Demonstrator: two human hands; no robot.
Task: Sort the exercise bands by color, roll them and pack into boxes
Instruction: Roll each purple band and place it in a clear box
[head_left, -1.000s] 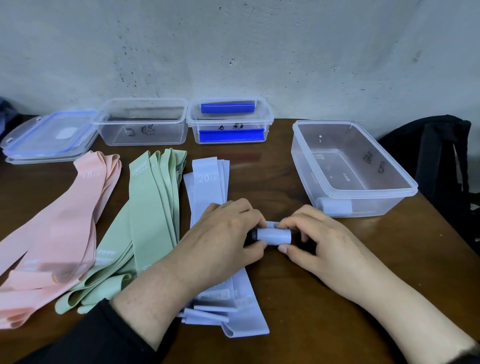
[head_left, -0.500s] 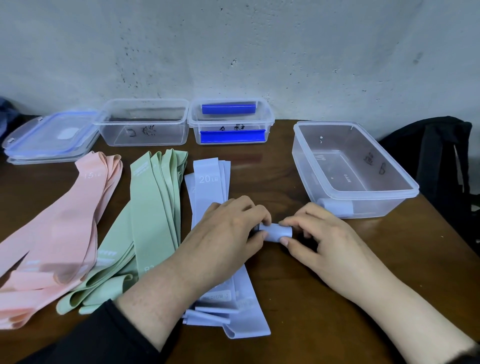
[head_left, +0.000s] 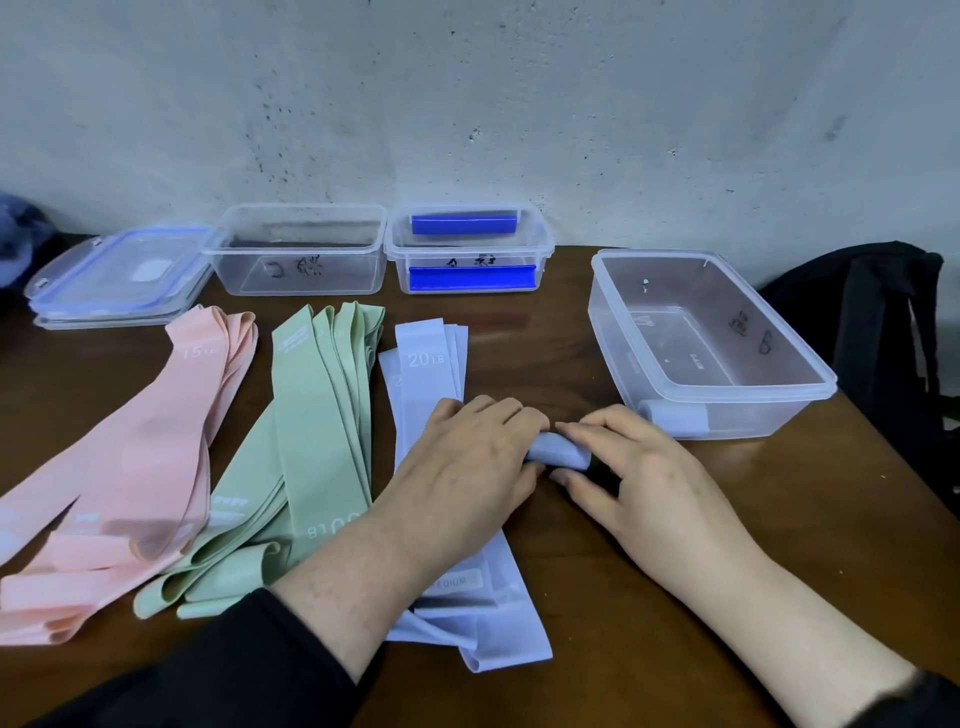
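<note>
Both hands meet at mid-table: the left hand (head_left: 467, 462) and right hand (head_left: 639, 467) each pinch an end of a small rolled pale-blue exercise band (head_left: 558, 452) resting on the brown wooden table (head_left: 675, 545). It lies just right of the flat stack of pale-blue bands (head_left: 426, 358), near the large clear plastic box (head_left: 727, 384), which holds another pale-blue roll (head_left: 675, 418).

Brown wooden table (head_left: 649, 597) as landmark: on its left, pink bands (head_left: 130, 467); toward centre, pale green bands (head_left: 311, 441), then lavender-blue bands (head_left: 426, 364). At its rear, clear box (head_left: 470, 249) with bright blue strips.
</note>
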